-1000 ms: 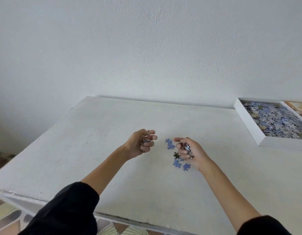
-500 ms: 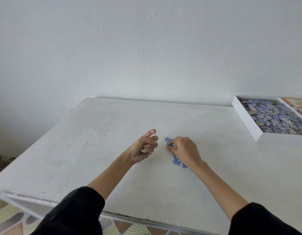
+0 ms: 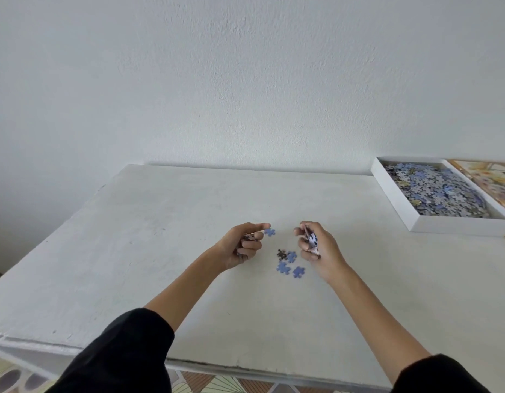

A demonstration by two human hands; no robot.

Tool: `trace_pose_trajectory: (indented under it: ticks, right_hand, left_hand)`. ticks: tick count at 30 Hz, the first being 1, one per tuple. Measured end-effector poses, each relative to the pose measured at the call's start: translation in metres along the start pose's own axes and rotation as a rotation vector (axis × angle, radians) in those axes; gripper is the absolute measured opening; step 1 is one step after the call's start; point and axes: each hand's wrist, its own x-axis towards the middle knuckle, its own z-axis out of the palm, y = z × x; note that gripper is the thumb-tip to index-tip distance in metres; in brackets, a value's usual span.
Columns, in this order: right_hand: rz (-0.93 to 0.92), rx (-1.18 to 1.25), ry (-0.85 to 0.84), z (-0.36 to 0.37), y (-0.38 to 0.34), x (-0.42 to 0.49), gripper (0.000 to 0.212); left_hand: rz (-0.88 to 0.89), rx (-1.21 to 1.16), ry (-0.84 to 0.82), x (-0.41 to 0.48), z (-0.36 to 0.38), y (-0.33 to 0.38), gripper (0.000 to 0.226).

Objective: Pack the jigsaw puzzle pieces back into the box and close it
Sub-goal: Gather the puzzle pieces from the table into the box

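Both hands seem to be hoarding pieces to save trips. The left hand (image 3: 245,245) curls round a few, its forefinger touching a flat blue piece (image 3: 269,231). The right hand (image 3: 316,246) grips a stack. Four knobbed cardboard pieces (image 3: 283,268) lie between them on the matte table (image 3: 160,236). The shallow white box (image 3: 394,198), heaped with pieces, sits at two o'clock.

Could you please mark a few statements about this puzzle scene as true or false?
1. The left hand and right hand each hold pieces: true.
2. The box is closed: false, it stands open with pieces inside.
3. Loose pieces lie on the table between the hands: true.
4. The box stands at the person's left: false, it is at the right.
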Motion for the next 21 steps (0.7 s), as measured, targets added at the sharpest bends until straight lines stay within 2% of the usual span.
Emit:
trace_pose_trajectory:
  ticks: [2,4,6,8,10,13,16,21]
  right_hand:
    - [0.106,0.239,-0.086,-0.005,-0.001,-0.004,0.019]
    - [0.118,0.39,-0.157,-0.009,0.002,-0.004,0.006]
    - [0.1,0.502,-0.224,-0.014,0.005,-0.003,0.017]
    - [0.123,0.537,-0.233,-0.019,0.006,-0.001,0.02]
    - [0.165,0.427,-0.179,-0.021,0.004,-0.001,0.021]
    - [0.193,0.127,-0.11,-0.02,0.001,-0.004,0.029]
    - [0.159,-0.098,-0.077,-0.02,0.001,-0.008,0.029]
    - [0.13,-0.223,-0.06,-0.02,-0.003,-0.013,0.029]
  left_hand:
    - [0.122,0.368,0.107,0.004,0.002,0.003,0.02]
    - [0.294,0.769,0.183,0.009,0.002,0.006,0.018]
    - [0.414,1.147,0.233,0.016,0.001,0.008,0.025]
    - [0.459,1.366,0.253,0.022,0.001,0.007,0.033]
    - [0.467,1.434,0.3,0.026,0.001,0.007,0.033]
    - [0.482,1.513,0.337,0.032,0.004,0.01,0.024]
    - [0.408,1.56,0.288,0.037,0.007,0.016,0.025]
    - [0.206,1.667,0.153,0.044,0.016,0.031,0.03]
